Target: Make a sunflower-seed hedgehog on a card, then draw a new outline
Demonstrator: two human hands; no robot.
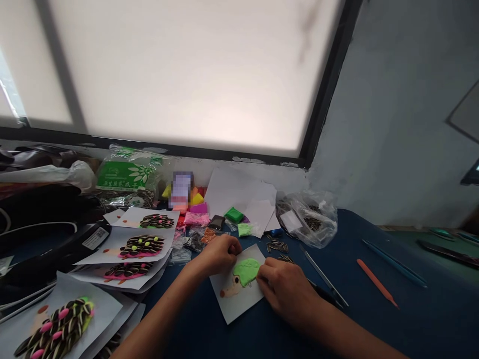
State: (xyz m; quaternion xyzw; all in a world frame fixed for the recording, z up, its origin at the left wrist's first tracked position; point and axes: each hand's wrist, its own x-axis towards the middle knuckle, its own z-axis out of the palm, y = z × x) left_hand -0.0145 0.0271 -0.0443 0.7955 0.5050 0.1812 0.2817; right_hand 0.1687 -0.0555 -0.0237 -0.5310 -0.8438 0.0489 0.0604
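A white paper card (243,308) lies tilted on the dark blue table, bearing a hedgehog picture with a brown nose and a dark eye. Bright green clay (247,271) covers the hedgehog's back in a flattened layer. My left hand (221,253) rests over the card's upper left edge, its fingers curled closed; whatever they may hold is hidden. On the card's right side, my right hand (281,285) has bent, closed fingers whose tips meet the edge of the green clay. I cannot make out anything between them.
Finished hedgehog cards (144,244) with sunflower seeds overlap at left. Behind are clay packets (234,215), a green seed bag (125,172) and a clear bag (318,219). Loose seeds (277,245), tweezers (325,276), an orange tool (377,282) and a blue tool (394,263) lie rightward.
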